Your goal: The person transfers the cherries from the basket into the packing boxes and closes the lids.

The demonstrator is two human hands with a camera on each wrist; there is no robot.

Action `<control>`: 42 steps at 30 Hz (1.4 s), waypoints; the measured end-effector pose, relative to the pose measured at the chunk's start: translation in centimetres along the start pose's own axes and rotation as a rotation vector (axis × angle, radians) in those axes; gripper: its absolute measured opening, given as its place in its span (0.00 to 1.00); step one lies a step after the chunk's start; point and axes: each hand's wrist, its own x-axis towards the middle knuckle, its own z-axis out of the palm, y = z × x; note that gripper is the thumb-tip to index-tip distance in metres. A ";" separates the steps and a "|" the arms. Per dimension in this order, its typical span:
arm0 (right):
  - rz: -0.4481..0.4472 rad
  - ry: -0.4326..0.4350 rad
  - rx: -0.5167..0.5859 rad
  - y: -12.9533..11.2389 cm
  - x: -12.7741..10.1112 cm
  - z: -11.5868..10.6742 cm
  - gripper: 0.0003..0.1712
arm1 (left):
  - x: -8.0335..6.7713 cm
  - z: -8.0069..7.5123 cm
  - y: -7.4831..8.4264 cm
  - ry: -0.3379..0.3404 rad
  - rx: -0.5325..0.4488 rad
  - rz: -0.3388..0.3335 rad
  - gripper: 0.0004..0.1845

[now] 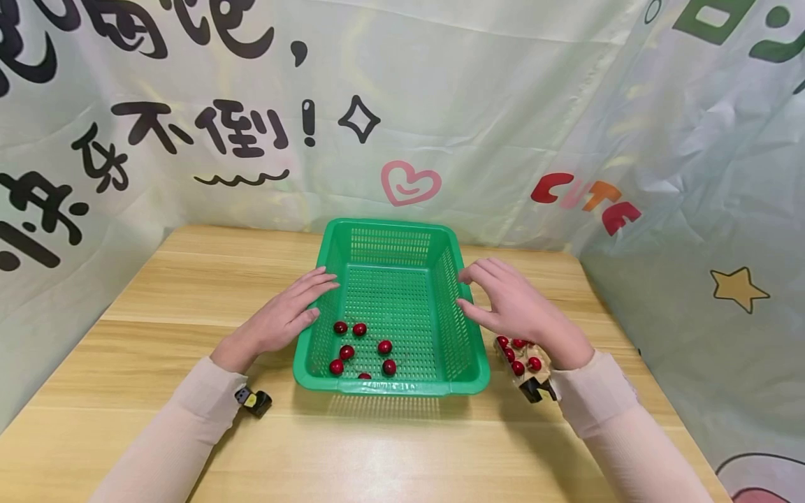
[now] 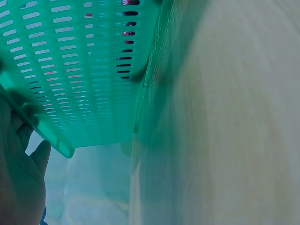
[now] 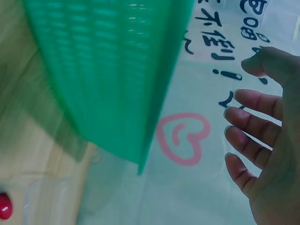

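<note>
1. Left hand (image 1: pixel 283 318) lay flat with straight fingers against the left rim of the green basket (image 1: pixel 468 381), gripping nothing.
2. Right hand (image 1: pixel 518 307) was spread wide just beside the right rim; the right wrist view showed a gap between fingers (image 3: pixel 248 103) and basket wall.
3. Basket sat mid table (image 1: pixel 157 293), seven cherries (image 1: pixel 361 346) at its near end.
4. More cherries (image 1: pixel 517 353) lay on clear wrap under the right wrist.

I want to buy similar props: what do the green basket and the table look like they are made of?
The green slotted basket looks like moulded plastic: even colour, thin perforated walls, slight gloss. The pale table looks like wood or wood-look laminate: plank lines, grain, soft sheen.
</note>
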 end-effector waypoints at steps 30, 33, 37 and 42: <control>-0.012 -0.058 0.161 -3.1 8.7 2.2 0.17 | -0.1 0.0 0.0 -0.005 0.016 -0.011 0.26; -0.014 -0.073 0.169 -3.3 9.3 2.9 0.17 | -0.1 0.0 0.0 -0.010 0.016 -0.015 0.26; -0.016 -0.098 0.174 -3.7 10.1 4.0 0.17 | -0.1 0.0 0.0 -0.015 0.014 -0.024 0.25; -0.004 -0.136 0.201 -3.9 11.0 5.4 0.18 | -0.1 0.0 0.0 -0.017 0.016 -0.027 0.25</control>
